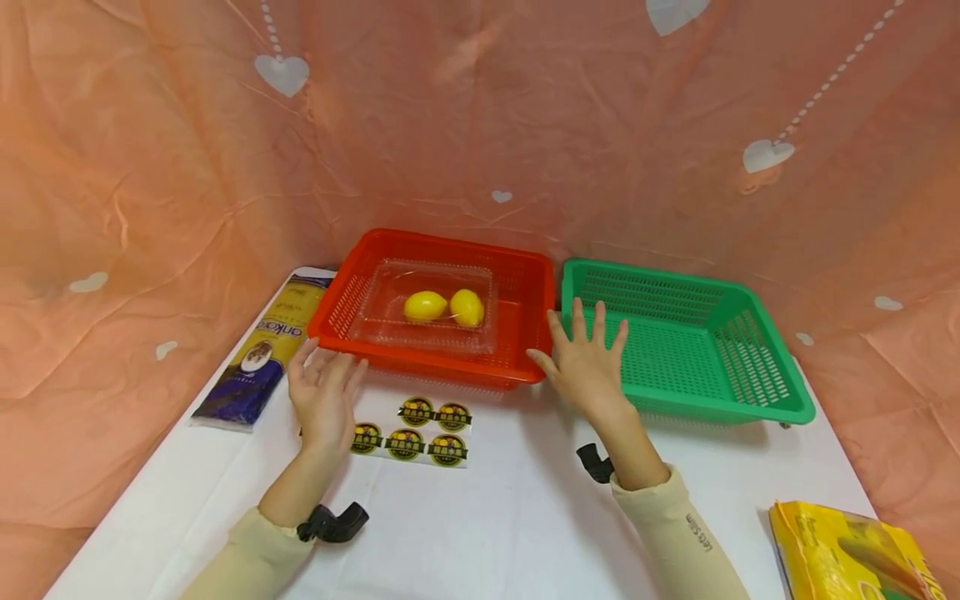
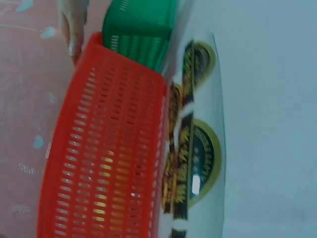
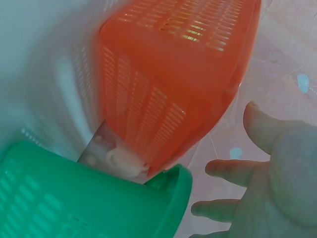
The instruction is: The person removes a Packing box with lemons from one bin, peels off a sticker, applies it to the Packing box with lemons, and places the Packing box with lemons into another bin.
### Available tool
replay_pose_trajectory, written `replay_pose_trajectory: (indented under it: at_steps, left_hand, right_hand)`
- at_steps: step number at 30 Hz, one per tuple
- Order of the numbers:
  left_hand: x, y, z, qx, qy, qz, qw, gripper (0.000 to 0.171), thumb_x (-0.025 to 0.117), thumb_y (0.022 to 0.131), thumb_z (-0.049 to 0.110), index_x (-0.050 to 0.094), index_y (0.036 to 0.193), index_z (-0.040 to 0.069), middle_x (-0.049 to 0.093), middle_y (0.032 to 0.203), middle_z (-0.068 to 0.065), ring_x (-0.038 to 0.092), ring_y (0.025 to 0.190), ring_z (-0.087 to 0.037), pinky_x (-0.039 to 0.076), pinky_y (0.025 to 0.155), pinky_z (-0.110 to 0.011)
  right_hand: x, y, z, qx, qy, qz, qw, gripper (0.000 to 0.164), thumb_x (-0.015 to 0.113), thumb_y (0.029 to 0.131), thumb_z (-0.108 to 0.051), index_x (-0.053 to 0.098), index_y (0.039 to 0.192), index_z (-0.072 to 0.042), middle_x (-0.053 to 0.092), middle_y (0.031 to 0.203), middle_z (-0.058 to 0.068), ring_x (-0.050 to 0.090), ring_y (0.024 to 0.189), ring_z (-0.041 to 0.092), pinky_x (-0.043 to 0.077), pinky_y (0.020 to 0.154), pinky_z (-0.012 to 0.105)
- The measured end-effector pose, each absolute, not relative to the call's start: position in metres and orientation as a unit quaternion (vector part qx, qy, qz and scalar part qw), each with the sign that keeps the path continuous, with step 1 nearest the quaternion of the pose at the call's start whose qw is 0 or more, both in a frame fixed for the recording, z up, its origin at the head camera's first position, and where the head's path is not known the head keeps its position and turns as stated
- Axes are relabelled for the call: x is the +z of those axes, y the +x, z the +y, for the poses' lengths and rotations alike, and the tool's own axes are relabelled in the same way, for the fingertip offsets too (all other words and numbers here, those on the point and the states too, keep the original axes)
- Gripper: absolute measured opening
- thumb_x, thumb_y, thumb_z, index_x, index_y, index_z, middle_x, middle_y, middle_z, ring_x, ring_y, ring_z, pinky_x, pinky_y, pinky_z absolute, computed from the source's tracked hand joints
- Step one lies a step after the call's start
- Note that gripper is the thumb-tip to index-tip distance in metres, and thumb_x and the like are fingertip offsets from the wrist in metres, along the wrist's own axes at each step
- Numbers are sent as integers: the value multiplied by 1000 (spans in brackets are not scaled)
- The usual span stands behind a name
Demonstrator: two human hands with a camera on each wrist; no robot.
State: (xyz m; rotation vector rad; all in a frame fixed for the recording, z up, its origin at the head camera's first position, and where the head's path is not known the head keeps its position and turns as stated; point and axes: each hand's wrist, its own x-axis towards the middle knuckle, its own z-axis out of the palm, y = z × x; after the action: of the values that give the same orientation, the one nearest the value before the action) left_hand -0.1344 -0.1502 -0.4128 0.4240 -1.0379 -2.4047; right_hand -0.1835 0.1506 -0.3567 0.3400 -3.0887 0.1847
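The right wrist view's lower edge crops my right fingers (image 3: 233,171); the head view's crops the yellow package (image 1: 843,554).

Ankara packet (image 1: 264,353) lying left; yellow packet (image 1: 851,554) lower right; heart-print cloth (image 1: 420,142) behind.

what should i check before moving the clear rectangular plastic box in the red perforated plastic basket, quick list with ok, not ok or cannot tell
1. Bare right hand free: ok, fingers spread, holding nothing.
2. Bare left hand free: ok, nothing held, near the front left corner of the red perforated plastic basket.
3. Two oval yellow lemons together: ok, side by side within the outline of the clear rectangular plastic box.
4. Box lid fastened: cannot tell, the clear plastic hides its edges.
5. Green perforated plastic basket upright: ok, opening upward.
6. Sheet of round black-and-gold stickers fully visible: not ok, the left hand covers part in the head view.
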Motion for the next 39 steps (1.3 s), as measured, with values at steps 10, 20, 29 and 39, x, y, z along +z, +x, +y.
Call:
replay_pose_trajectory:
  at_steps: [10,20,29,39]
  left_hand:
    - [-419,-145,-147,-856,167,-389,297,40,55,87,-25,52,115,3,40,100,-11,52,81,-15,59,69,-24]
    - [-422,-151,-146,-842,176,-397,320,43,60,81,-28,51,117,-6,43,94,-11,58,70,-13,59,65,-24]
    - [-423,-155,-145,-842,174,-390,330,42,61,80,-29,53,112,-2,44,93,-12,57,69,-13,59,64,-24]
    - [-423,-155,-144,-840,171,-397,327,44,60,81,-28,50,117,-5,39,96,-12,55,70,-13,58,66,-23]
  right_hand:
    - [-361,-182,148,65,114,-991,26,72,49,100,-55,33,156,-12,16,162,25,1,147,51,-2,111,73]
    - [-358,-200,154,155,144,-976,44,66,49,103,-45,36,153,-4,24,159,26,9,148,47,1,117,65]
    - [-325,-239,142,305,208,-929,-14,63,54,103,-36,36,152,0,31,157,22,21,147,40,14,119,57]
    - [-301,-292,122,496,205,-824,-183,59,53,104,-34,35,154,-8,33,158,11,32,143,30,29,115,54]
